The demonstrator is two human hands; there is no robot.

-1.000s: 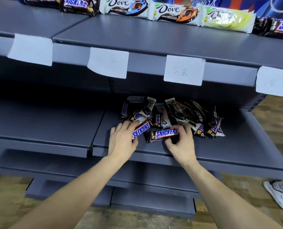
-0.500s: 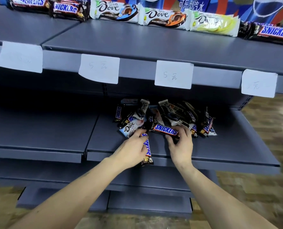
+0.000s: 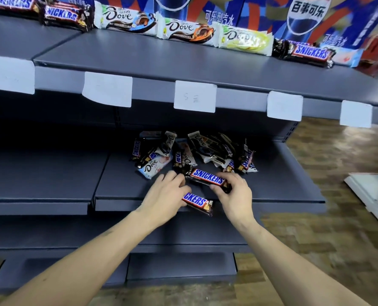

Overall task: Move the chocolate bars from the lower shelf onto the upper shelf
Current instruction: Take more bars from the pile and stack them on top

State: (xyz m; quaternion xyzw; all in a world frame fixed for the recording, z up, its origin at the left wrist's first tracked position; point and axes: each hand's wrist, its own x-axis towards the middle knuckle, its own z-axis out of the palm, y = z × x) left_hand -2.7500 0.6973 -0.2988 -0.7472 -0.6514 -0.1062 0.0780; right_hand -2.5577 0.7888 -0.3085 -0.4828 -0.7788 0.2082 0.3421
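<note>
The left hand (image 3: 164, 196) is curled around a Snickers bar (image 3: 198, 203). Only the right end of that bar sticks out from under the fingers, and it hangs just past the front edge of the lower shelf (image 3: 283, 188). The right hand (image 3: 233, 194) pinches the right end of a second Snickers bar (image 3: 208, 180) between thumb and fingers. This bar lies almost flat, just above the first one, and its left end sits right by the left hand's fingertips.

Just behind both hands is a pile of chocolate bars (image 3: 194, 152) on the lower shelf. They lie every which way, some on top of others. A pale Dove bar (image 3: 153, 167) lies at the front left of the pile, close to the left hand. More Snickers bars and Dove bars are mixed in behind it.

On the upper shelf (image 3: 161, 62) a row of bars lies along the back. From left to right there are two Snickers bars (image 3: 64, 15), three Dove bars (image 3: 185, 32), and one more Snickers bar (image 3: 305, 54) at the right. Blue Pepsi boxes (image 3: 311, 18) stand behind them. White paper tags (image 3: 194, 97) hang along the front edge of the upper shelf. One tag has faint writing that is hard to read.

Below the lower shelf there are more grey shelves (image 3: 179, 270), and a wood floor (image 3: 316, 239) shows at the right.
</note>
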